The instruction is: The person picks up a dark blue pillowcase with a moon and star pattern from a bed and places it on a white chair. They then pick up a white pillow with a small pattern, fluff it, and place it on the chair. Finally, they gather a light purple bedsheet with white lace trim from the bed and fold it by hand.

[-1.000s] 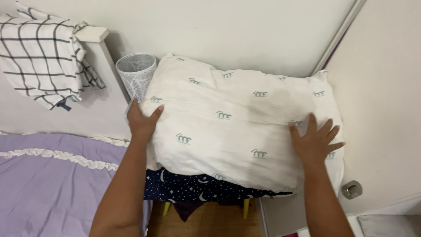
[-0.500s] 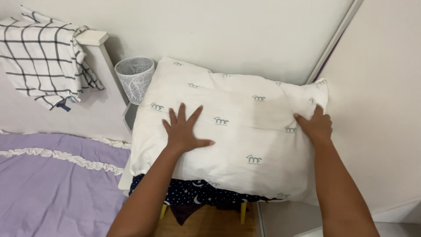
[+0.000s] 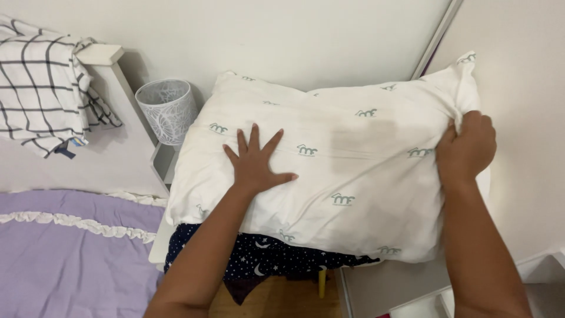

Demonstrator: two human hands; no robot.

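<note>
A white pillow [image 3: 353, 159] with small green printed marks lies across a stand beside the bed, on top of a dark blue star-and-moon cloth [image 3: 265, 262]. My left hand [image 3: 256, 162] rests flat on the pillow's left half, fingers spread. My right hand [image 3: 466, 147] is closed on the pillow's right edge, bunching the cover near the upper right corner.
A white mesh bin [image 3: 168, 110] stands left of the pillow against the wall. A black-and-white checked cloth [image 3: 44, 88] hangs over the white headboard [image 3: 106, 56]. A purple bedsheet [image 3: 65, 259] with a ruffled trim lies at the lower left. A wooden floor shows below.
The view has drawn nearer to the pillow. My right hand went from lying open on the pillow to gripping its right edge and lifting the corner. My left hand stayed flat.
</note>
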